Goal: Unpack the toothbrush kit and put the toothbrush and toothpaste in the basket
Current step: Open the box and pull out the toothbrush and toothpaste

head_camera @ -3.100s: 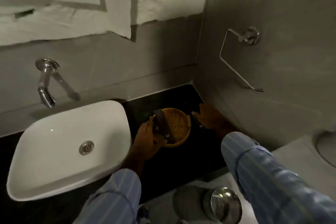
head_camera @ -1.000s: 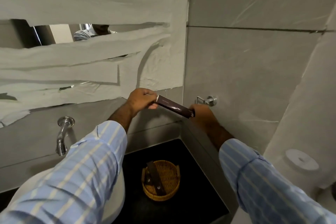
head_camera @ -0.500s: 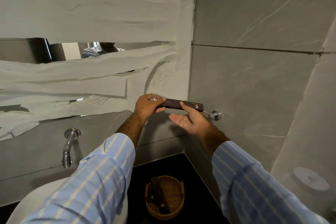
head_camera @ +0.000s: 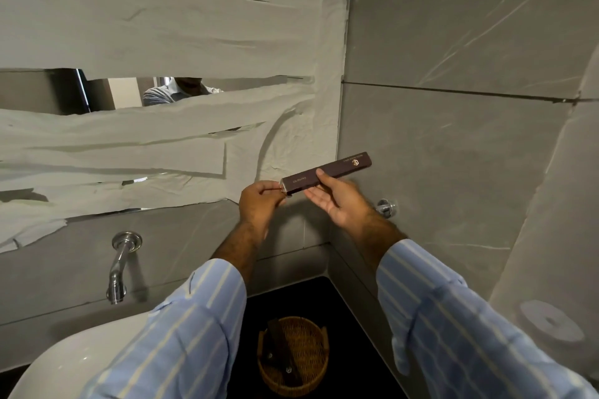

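I hold a long dark maroon toothbrush kit box up in front of the wall, tilted with its right end higher. My right hand grips its middle from below, thumb on top. My left hand pinches the flap at the box's left end. Far below, a round wicker basket stands on the black counter; a similar dark box leans inside it. Toothbrush and toothpaste are not visible.
A white basin sits at the lower left under a chrome wall spout. Paper strips cover most of the mirror. A chrome wall fitting is right of my hands. Grey tiled walls meet in the corner.
Both hands rose from the basket with one box while another stayed inside. The box's right end tilted up, the right hand closed around its middle, and the left fingers shifted to the end flap.
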